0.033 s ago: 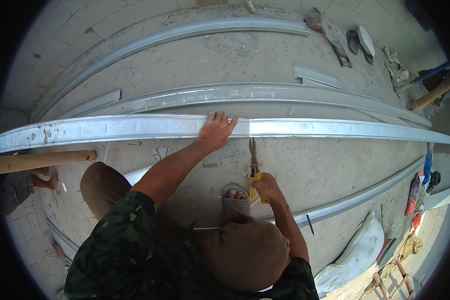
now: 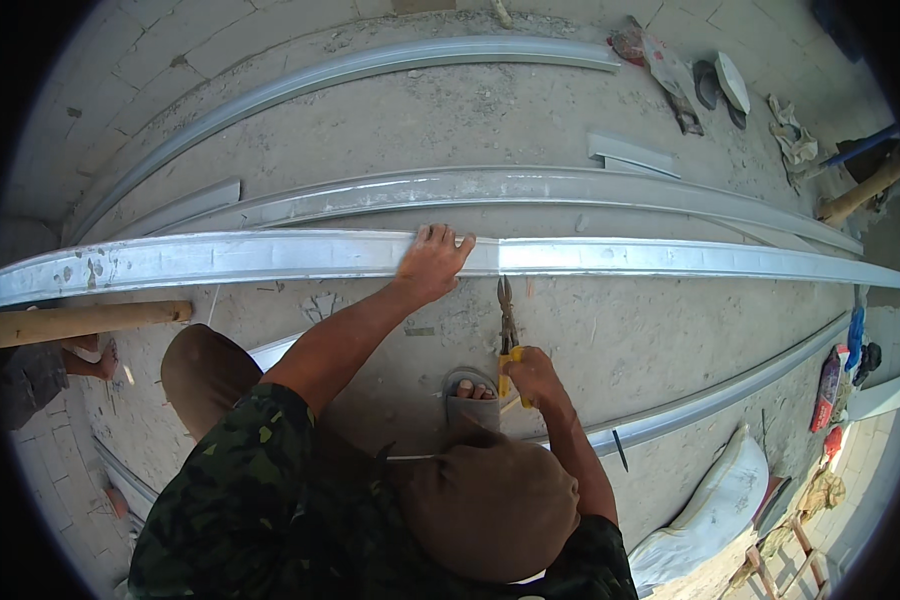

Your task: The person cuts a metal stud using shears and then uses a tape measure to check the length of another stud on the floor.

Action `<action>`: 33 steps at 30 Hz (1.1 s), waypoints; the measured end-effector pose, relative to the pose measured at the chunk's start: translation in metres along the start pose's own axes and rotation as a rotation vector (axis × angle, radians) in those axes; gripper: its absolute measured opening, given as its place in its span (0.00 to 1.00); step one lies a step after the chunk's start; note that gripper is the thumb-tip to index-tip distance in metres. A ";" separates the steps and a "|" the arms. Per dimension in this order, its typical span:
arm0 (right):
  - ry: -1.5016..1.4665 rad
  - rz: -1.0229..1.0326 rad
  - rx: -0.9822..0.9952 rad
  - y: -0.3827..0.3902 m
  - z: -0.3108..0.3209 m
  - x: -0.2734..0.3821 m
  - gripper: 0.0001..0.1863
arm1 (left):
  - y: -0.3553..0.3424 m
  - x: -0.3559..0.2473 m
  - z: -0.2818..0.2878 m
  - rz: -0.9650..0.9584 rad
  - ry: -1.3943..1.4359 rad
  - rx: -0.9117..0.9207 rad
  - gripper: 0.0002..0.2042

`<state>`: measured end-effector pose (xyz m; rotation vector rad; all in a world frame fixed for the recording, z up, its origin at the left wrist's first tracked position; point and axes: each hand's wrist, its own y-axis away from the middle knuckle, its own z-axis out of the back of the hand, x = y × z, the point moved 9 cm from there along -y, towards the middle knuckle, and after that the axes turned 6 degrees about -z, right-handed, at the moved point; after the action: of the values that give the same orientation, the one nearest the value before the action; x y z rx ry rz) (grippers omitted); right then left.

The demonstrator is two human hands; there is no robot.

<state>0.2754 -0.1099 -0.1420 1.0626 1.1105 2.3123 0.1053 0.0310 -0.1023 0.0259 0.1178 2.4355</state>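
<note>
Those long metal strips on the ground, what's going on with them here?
A person crouches on a concrete floor among several long metal channels. The left hand presses flat on the nearest long channel, holding it down. The right hand grips yellow-handled tin snips, whose blades point toward that channel just right of the left hand but do not seem to reach it yet. A sandalled foot sits beside the snips. More channels lie behind and in front, and a wooden pole lies at left.
</note>
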 end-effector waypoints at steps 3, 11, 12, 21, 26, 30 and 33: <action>0.008 0.009 -0.011 -0.003 0.002 -0.002 0.17 | 0.000 -0.001 -0.001 -0.001 0.015 0.014 0.36; 0.028 -0.036 0.035 -0.002 0.003 0.007 0.19 | 0.003 0.009 -0.012 0.023 0.065 0.020 0.38; 0.037 -0.044 0.032 -0.002 0.002 0.008 0.19 | 0.004 0.011 -0.015 0.031 0.072 0.021 0.38; 0.060 -0.048 0.010 0.001 0.001 0.012 0.18 | 0.004 0.018 -0.024 0.059 0.196 0.031 0.36; 0.079 -0.077 0.014 -0.006 -0.003 0.004 0.17 | 0.006 0.020 -0.028 0.030 0.191 -0.003 0.36; 0.045 -0.117 0.021 -0.004 -0.005 0.003 0.18 | 0.007 0.021 -0.028 0.016 0.203 -0.028 0.36; 0.062 -0.113 0.034 -0.004 -0.005 0.003 0.18 | 0.009 0.024 -0.031 0.028 0.196 -0.020 0.36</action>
<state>0.2696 -0.1080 -0.1451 0.9217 1.2057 2.2585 0.0796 0.0367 -0.1324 -0.2221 0.1819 2.4625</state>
